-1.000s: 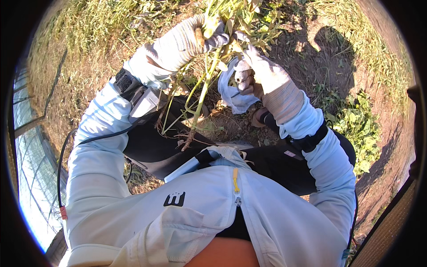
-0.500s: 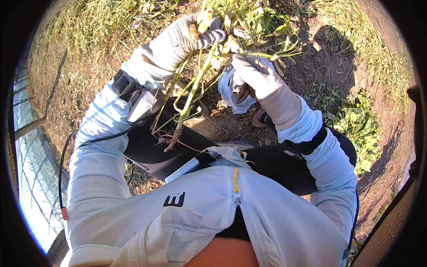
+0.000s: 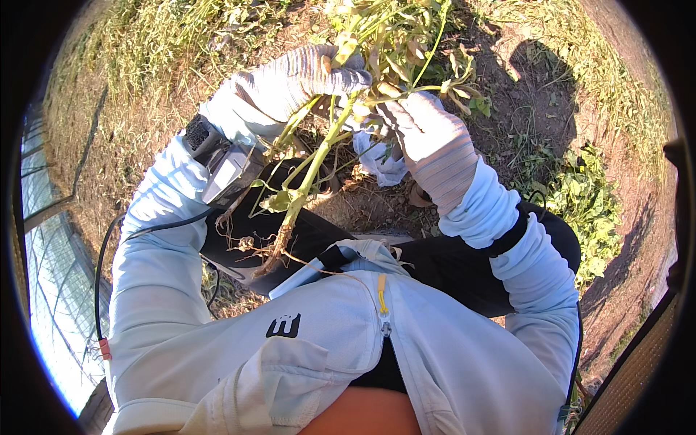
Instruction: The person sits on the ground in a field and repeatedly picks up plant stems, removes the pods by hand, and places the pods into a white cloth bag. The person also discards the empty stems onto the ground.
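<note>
My left hand [image 3: 304, 80], in a striped knit glove, is closed round the stems of an uprooted bean plant [image 3: 317, 163]. The thick green stem slants down toward my lap, its brown roots [image 3: 274, 255] hanging above my dark trousers. Pale yellowish pods and leaves [image 3: 391, 54] spread out above and between the hands. My right hand [image 3: 428, 134], gloved too, has its fingers pressed together at the plant among the pods; its fingertips are partly hidden. Just below it, a white plastic bag [image 3: 378, 163] lies on the ground, partly covered by that hand.
Green cut leaves [image 3: 586, 206] lie in a heap to the right. Dry grass and weeds [image 3: 174, 58] cover the soil at the far left, and a mesh screen [image 3: 61, 275] stands along the left edge. A black cable [image 3: 109, 268] runs along my left arm.
The bean plant has come lower and nearer to my body, its roots now farther down. My left hand has dropped slightly; my right hand has shifted a little right and down.
</note>
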The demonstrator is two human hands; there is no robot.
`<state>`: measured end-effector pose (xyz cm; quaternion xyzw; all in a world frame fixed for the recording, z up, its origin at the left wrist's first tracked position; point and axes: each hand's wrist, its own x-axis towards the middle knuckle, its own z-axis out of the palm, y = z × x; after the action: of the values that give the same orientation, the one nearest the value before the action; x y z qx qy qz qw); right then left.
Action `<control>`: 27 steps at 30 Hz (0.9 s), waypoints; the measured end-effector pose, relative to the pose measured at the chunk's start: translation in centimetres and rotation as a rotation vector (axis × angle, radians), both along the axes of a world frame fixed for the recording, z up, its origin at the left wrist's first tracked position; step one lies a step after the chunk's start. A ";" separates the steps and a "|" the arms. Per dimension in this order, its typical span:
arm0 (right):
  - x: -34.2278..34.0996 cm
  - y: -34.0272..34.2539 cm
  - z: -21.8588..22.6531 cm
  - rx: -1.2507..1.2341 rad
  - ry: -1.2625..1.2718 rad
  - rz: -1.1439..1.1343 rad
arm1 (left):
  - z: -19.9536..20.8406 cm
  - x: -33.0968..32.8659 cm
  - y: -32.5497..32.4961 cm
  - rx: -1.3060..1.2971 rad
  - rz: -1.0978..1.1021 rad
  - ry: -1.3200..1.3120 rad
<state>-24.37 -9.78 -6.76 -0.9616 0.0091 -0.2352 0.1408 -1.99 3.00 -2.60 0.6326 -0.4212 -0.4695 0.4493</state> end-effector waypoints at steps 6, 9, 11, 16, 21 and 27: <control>-0.6 -1.1 0.4 0.001 0.157 -0.088 | 1.0 -0.9 -0.6 0.109 -0.173 -0.199; -0.5 -0.7 0.9 0.142 0.132 -0.155 | 1.2 -1.4 -1.0 0.182 -0.269 -0.313; -0.1 -0.1 0.9 0.156 0.193 -0.145 | 1.0 -1.7 -1.1 0.233 -0.316 -0.369; 0.0 1.3 0.9 0.333 0.286 -0.068 | -1.0 -2.8 -0.6 0.054 -0.279 -0.603; -0.3 2.3 1.8 0.461 0.382 -0.101 | -0.9 -3.6 -0.3 0.041 -0.200 -0.555; -0.7 1.3 2.9 0.072 0.245 0.078 | 1.1 -4.9 -0.6 0.084 -0.084 -0.121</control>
<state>-25.10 -8.46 -3.90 -0.9771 -0.0026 -0.1098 0.1821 -6.90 2.37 -1.52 0.6598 -0.4536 -0.4664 0.3760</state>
